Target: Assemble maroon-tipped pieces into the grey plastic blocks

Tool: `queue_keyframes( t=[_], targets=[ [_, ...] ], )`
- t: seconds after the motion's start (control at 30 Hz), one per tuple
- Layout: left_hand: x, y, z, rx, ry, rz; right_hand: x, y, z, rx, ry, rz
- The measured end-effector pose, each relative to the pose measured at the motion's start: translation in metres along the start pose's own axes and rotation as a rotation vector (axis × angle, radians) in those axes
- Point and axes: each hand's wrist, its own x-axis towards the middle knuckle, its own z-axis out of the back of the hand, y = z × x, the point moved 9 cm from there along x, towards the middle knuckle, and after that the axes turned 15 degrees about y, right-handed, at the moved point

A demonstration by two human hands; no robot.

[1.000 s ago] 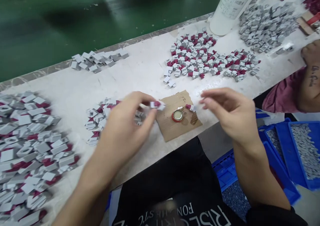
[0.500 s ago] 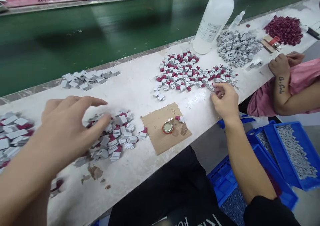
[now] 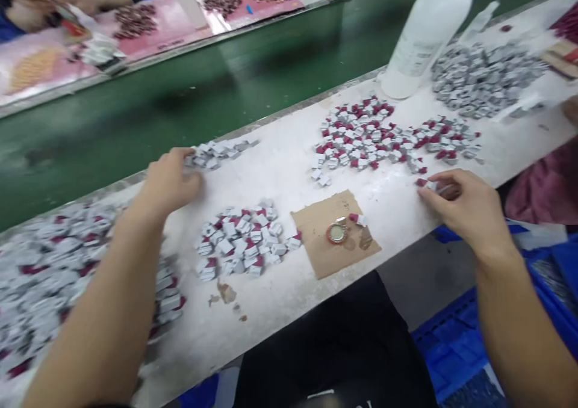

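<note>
My left hand [image 3: 174, 178] reaches to the left end of a small row of loose grey block-like pieces [image 3: 221, 152] at the table's back edge. Its thumb and fingers are apart, and the fingertips are partly hidden. My right hand [image 3: 472, 209] pinches a small maroon-and-grey piece [image 3: 427, 183] just above the table, in front of a pile of similar joined pieces [image 3: 356, 134]. Between my hands lies a cardboard square [image 3: 320, 260]. On it sit a small round cap-like dish [image 3: 336, 233] and one maroon-and-grey piece [image 3: 358, 219].
A mixed pile [image 3: 244, 239] lies left of the cardboard, and a larger one [image 3: 45, 275] spreads under my left forearm. Behind the right-hand pile stand a white bottle [image 3: 419, 47] and a grey pile [image 3: 487, 77]. A green belt [image 3: 271, 59] runs behind the table; a co-worker's sleeve [image 3: 542, 185] is at right.
The view has swung left. My left hand has moved from above the near mixed pile to the grey pieces at the back. My right hand has come away from the joined pile with a piece.
</note>
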Motion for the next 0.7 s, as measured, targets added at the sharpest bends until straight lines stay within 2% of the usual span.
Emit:
queue_keyframes(
  t=[0.07, 0.17, 0.3, 0.43, 0.6, 0.7],
  targets=[
    [-0.006, -0.002, 0.000, -0.009, 0.009, 0.017, -0.009, 0.003, -0.003, 0.020, 0.029, 0.049],
    [-0.012, -0.001, 0.004, -0.039, -0.012, 0.036, -0.022, 0.014, -0.011, 0.040, 0.138, 0.148],
    [-0.018, 0.001, 0.005, -0.085, -0.072, 0.068, -0.038, 0.023, -0.019, 0.062, 0.252, 0.176],
    [-0.022, -0.004, 0.003, -0.090, -0.088, 0.092, -0.047, 0.023, -0.025, 0.093, 0.257, 0.135],
    [-0.031, -0.016, -0.001, -0.043, -0.012, 0.138, -0.055, 0.035, -0.023, 0.139, 0.172, 0.164],
    [-0.034, -0.012, -0.005, -0.018, 0.021, 0.150, -0.059, 0.044, -0.025, 0.137, 0.217, 0.186]
  ],
)
